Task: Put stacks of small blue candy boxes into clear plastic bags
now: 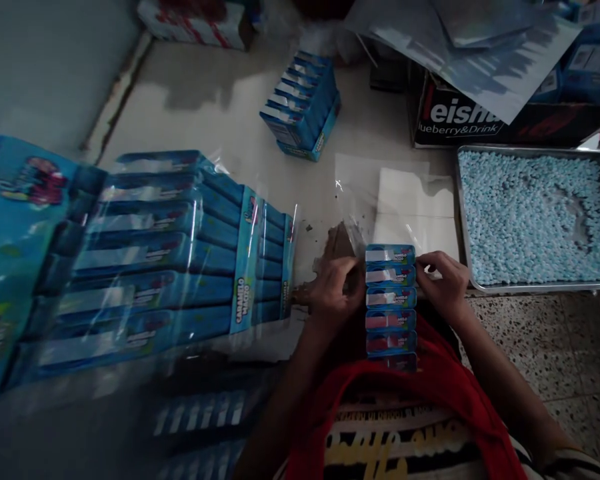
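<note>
Presently, the blue box row [391,300] sits between left hand [334,287] and right hand [443,277]; their grip cannot be determined. From it, wrapped packs [215,253] flank 9–10 o'clock; tray [540,289], 2 o'clock.

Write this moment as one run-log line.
Left hand: beside blue pack row, left | Right hand: at row's right edge | Metal tray: right of both hands

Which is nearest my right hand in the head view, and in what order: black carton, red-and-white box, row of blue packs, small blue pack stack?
1. Row of blue packs: at the right hand's fingertips, left side.
2. Black carton: ahead, rightward.
3. Small blue pack stack: ahead, left.
4. Red-and-white box: far left.
</note>
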Demonstrator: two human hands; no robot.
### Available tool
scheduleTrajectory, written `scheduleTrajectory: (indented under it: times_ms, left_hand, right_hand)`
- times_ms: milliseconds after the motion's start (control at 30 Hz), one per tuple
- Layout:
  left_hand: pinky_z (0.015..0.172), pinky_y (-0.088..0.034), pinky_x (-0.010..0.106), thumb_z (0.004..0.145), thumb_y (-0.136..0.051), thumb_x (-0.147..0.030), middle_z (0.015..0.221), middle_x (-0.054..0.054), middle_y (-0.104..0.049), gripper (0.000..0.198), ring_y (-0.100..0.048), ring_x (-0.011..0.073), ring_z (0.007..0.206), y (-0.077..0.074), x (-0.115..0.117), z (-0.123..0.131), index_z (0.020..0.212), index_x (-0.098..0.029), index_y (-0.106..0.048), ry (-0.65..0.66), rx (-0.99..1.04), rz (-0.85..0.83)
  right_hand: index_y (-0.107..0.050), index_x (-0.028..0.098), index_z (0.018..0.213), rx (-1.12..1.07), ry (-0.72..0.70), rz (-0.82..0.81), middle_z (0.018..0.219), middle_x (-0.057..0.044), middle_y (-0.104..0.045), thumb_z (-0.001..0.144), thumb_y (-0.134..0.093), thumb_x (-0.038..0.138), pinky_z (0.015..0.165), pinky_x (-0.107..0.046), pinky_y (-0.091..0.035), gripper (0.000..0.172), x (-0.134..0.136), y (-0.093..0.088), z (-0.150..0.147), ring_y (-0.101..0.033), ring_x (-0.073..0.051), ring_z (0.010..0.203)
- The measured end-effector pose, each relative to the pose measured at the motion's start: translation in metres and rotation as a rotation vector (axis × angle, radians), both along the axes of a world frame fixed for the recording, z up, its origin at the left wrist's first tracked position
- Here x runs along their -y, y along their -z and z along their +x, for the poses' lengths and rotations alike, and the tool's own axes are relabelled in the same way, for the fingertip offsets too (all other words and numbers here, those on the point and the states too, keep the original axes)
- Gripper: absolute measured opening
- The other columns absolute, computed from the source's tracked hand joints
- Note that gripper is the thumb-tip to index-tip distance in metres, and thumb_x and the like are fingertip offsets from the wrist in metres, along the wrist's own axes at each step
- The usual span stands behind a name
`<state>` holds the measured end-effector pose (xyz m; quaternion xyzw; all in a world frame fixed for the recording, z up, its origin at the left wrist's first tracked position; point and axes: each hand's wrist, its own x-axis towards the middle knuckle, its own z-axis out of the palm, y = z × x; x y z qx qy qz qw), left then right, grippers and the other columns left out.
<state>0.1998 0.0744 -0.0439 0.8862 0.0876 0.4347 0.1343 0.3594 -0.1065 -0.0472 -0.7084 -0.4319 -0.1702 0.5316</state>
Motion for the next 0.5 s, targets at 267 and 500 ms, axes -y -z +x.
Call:
scheduleTrajectory:
  times_ms: [267,500]
  left_hand:
    - [0.072,-0.056,0.023,0.099,-0.07,-0.024,0.085,0.002,-0.082,0.012,-0.076,0.0142,0.075,-0.006,-0.003,-0.009,0.094,-0.02,-0.08,-0.058,-0.044,-0.022]
    - [0.071,-0.055,0.028,0.093,-0.075,-0.025,0.084,0.005,-0.081,0.007,-0.074,0.0186,0.074,0.031,0.014,-0.048,0.094,-0.022,-0.082,-0.115,-0.04,-0.117]
  right_hand:
    - [-0.068,0.022,0.084,-0.042,-0.137,-0.01,0.075,0.001,-0.072,0.095,-0.063,0.011,0.06,-0.022,-0.051,0.016,0.007,-0.007,-0.003,-0.065,-0.011,0.064]
    - [-0.065,0.024,0.101,0.212,-0.041,-0.019,0.086,-0.002,-0.077,0.099,-0.065,0.012,0.068,-0.027,-0.053,0.012,0.028,0.036,-0.033,-0.071,-0.014,0.073]
